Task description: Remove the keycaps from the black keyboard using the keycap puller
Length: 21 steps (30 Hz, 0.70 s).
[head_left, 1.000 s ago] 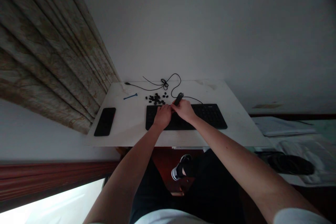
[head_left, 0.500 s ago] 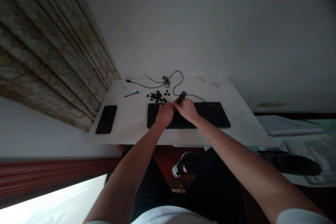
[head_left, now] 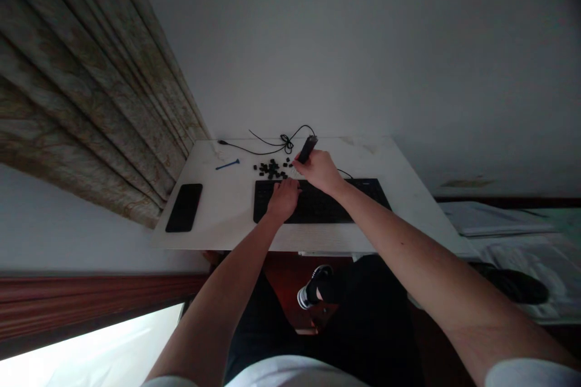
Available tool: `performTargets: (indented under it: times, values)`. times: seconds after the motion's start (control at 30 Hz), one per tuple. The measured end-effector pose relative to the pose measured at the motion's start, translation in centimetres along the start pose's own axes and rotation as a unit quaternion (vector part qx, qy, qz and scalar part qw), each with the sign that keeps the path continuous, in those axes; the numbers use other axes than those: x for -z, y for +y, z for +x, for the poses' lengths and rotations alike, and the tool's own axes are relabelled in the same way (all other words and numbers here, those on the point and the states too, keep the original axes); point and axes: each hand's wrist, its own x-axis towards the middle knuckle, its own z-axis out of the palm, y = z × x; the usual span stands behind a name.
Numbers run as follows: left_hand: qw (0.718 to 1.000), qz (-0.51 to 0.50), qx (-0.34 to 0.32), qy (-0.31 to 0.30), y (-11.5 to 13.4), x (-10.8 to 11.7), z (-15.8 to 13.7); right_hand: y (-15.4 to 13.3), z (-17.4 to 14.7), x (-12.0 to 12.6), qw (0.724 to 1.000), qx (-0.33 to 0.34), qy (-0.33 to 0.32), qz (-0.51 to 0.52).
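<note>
A black keyboard [head_left: 367, 196] lies along the front of the white table. My left hand [head_left: 284, 198] rests on its left half, fingers stretched out toward the back edge and holding nothing I can see. Above the back edge, my right hand [head_left: 320, 169] is closed round a keycap puller [head_left: 308, 150] with a thick black handle tilted up. Thin pale wires show faintly below its grip, close to a heap of loose black keycaps [head_left: 272, 169]. I cannot make out whether a keycap is in the wires.
A blue slim tool [head_left: 227, 164] lies left of the keycaps, and a black phone [head_left: 184, 208] near the table's left edge. The keyboard's cable [head_left: 287, 144] is bundled at the back by the wall. Curtains [head_left: 104, 84] hang at the left.
My right hand has lifted the keycap puller up and away from the keyboard, toward the back beside the keycaps. My left hand stays on the keyboard, almost unmoved.
</note>
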Motion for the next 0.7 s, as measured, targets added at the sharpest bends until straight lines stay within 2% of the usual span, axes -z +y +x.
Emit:
performTargets:
  times: [0.1, 0.23, 0.37, 0.43, 0.63, 0.7]
  values:
    - [0.999, -0.034, 0.002, 0.006, -0.2, 0.1, 0.0, 2.2, 0.0, 1.1, 0.995, -0.053, 0.043, 0.073]
    - [0.995, -0.097, 0.017, 0.033, -0.6, 0.0, 0.0, 8.6, -1.3, 3.8, 0.966, -0.145, 0.141, 0.160]
    - [0.981, -0.176, 0.040, 0.072, -1.1, -0.1, 0.2, 15.2, -4.0, 7.0, 0.916, -0.220, 0.273, 0.195]
    - [0.974, -0.205, 0.047, 0.083, -1.3, -0.1, 0.3, 17.5, -5.7, 7.9, 0.886, -0.252, 0.307, 0.240]
    - [0.968, -0.228, 0.067, 0.082, -1.3, -0.1, 0.4, 20.5, -9.1, 7.7, 0.807, -0.286, 0.389, 0.339]
    - [0.965, -0.236, 0.079, 0.083, -1.3, 0.1, 0.5, 20.8, -9.3, 7.5, 0.797, -0.288, 0.406, 0.343]
